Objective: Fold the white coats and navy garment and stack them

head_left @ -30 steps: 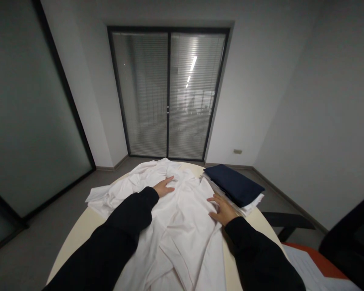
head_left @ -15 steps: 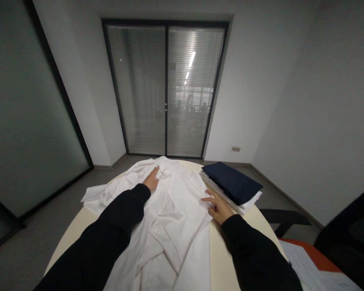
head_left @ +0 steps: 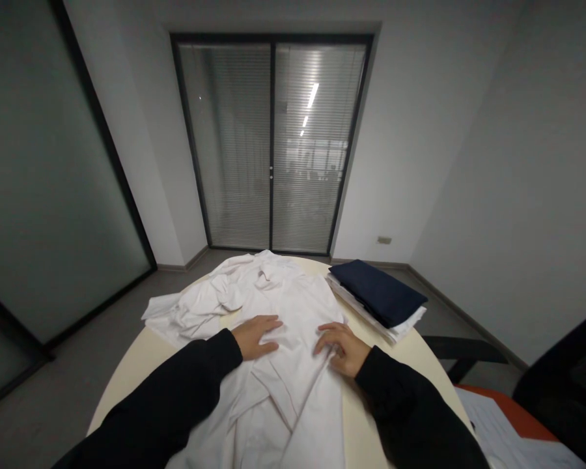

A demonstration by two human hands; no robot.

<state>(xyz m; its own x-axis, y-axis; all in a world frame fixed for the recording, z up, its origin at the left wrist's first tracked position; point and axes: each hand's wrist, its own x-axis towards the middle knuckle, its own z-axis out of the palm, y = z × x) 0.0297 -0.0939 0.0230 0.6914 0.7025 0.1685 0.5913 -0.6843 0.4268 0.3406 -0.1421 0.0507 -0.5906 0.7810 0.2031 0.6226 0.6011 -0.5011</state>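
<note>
A white long-sleeved shirt (head_left: 297, 293) lies spread and creased over the round table, its collar toward the far edge and one sleeve bunched to the left. My left hand (head_left: 258, 336) rests on the middle of the shirt, fingers stretched out and apart. On the shirt's right edge lies my right hand (head_left: 342, 348), with its fingers spread and slightly bent on the cloth. Neither hand visibly grips the fabric.
A folded navy garment (head_left: 378, 291) lies on folded white cloth (head_left: 405, 327) at the table's right. The cream tabletop (head_left: 127, 371) shows around the shirt. To the right stand a black chair (head_left: 561, 391) and papers (head_left: 498, 423) on something orange. Glass doors (head_left: 271, 143) are beyond.
My left hand has drawn back toward me from near the collar to the shirt's middle. My right hand has moved slightly nearer to me. Shirt folds by the left hand have shifted.
</note>
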